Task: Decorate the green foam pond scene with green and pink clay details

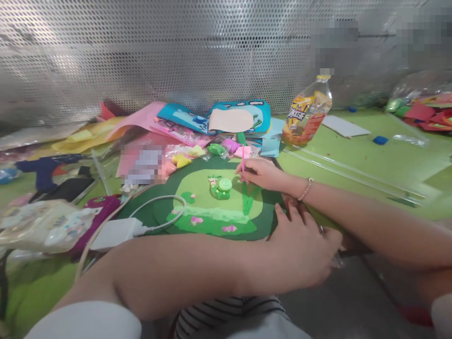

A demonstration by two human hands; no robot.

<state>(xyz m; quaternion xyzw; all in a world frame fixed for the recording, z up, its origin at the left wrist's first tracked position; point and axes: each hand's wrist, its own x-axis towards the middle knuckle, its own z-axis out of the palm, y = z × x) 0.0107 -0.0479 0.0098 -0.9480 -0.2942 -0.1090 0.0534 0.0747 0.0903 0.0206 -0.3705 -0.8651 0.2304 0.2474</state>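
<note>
A dark green felt board (pixel 268 221) with lighter green ovals lies on the table in front of me. On it sits a small green clay figure (pixel 221 187) and pink clay bits along a pale strip. My right hand (pixel 263 174) pinches a thin pink tool (pixel 243 162), its tip beside the figure. My left hand (pixel 300 249) rests at the board's near right edge, fingers curled over something I cannot make out. A beaded bracelet (pixel 305 189) circles my right wrist.
A tilted drink bottle (pixel 308 112) stands behind the board. Coloured paper and clay bags (pixel 183 136) pile up at the back. A white charger with cable (pixel 116 231) and a pouch (pixel 45 223) lie at left. A perforated metal wall (pixel 176 52) closes the back.
</note>
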